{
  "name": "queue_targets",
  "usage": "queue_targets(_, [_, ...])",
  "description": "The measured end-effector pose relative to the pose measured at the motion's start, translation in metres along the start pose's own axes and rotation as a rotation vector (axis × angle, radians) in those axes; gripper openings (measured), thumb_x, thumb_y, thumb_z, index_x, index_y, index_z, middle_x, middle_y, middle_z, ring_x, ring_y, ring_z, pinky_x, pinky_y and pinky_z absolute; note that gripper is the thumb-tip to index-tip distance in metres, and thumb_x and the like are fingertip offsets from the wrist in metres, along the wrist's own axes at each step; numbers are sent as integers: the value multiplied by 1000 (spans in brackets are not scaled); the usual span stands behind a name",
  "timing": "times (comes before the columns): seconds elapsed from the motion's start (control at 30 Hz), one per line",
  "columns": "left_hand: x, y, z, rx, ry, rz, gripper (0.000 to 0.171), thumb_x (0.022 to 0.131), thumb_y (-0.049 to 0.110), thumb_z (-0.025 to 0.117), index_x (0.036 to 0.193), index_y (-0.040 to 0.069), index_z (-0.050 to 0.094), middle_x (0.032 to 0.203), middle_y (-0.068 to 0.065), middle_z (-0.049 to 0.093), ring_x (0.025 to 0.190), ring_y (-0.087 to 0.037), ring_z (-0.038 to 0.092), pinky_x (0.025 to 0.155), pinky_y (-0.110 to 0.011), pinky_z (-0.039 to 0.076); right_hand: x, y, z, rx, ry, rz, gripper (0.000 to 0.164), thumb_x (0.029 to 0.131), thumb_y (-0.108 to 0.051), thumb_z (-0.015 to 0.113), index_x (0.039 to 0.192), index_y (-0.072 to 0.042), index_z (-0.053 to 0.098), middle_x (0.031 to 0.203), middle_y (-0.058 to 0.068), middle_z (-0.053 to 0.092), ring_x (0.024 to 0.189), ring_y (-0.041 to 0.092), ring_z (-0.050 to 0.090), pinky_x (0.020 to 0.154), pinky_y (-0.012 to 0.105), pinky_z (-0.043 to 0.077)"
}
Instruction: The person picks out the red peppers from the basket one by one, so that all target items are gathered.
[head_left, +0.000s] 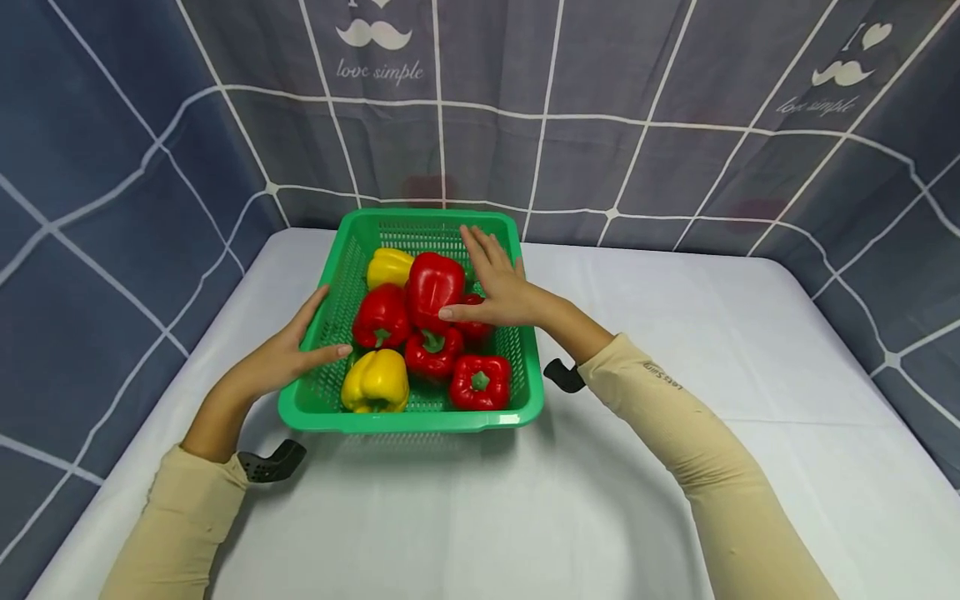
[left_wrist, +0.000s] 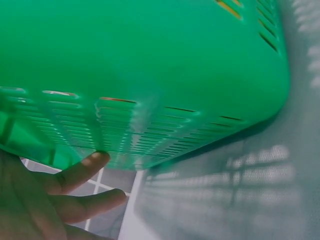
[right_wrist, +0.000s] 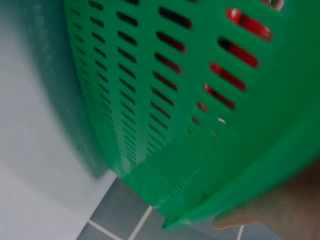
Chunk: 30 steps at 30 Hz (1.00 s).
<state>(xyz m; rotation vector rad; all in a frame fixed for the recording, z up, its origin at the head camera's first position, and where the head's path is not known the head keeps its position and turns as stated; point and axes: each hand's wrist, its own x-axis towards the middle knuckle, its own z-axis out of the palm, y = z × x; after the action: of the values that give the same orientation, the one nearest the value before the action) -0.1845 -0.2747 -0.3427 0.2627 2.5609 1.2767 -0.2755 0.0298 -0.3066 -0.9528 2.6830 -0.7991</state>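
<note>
A green plastic basket (head_left: 408, 422) holds several red bell peppers (head_left: 382, 317) and two yellow ones, a yellow bell pepper (head_left: 376, 381) at the front left and another at the back. My left hand (head_left: 279, 360) is at the basket's left side, thumb over the rim and fingers along the outside. In the left wrist view those fingers (left_wrist: 85, 205) extend fairly straight beside the slotted wall. Over the right rim reaches my right hand (head_left: 504, 292), fingers straight and spread, its thumb close to the topmost red bell pepper (head_left: 435, 283). Whether that thumb touches it, I cannot tell.
The basket stands on a white-covered table (head_left: 480, 517), near its back edge. Dark grey curtains (head_left: 585, 158) with white grid lines hang behind and at both sides. A black wrist mount (head_left: 272, 462) sits on the left forearm, another (head_left: 564, 376) on the right.
</note>
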Motion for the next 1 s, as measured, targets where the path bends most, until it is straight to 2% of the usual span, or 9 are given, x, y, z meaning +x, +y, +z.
queue_targets(0.33, [2,0,1,-10,8,7,93,87,34,58,144,32,-15,153,-7,-15,138,-40,-8,99,-72,6,5,3,13,34,27,-25,113,73,-51,68,146,-24,-15,154,3,-5,141,25,0,106,65,1])
queue_targets(0.7, [3,-1,2,-15,10,6,94,86,33,59,145,33,-14,153,-8,-14,138,-41,-6,99,-72,6,10,9,26,52,69,-54,114,71,-50,70,146,-24,-12,154,3,-2,140,26,5,106,65,5])
queue_targets(1.0, [2,-3,2,-15,12,-1,94,86,32,60,144,34,-14,153,-8,-14,138,-41,-6,98,-72,7,12,6,33,55,62,-84,118,67,-52,73,146,-25,-12,153,5,4,139,24,9,109,60,5])
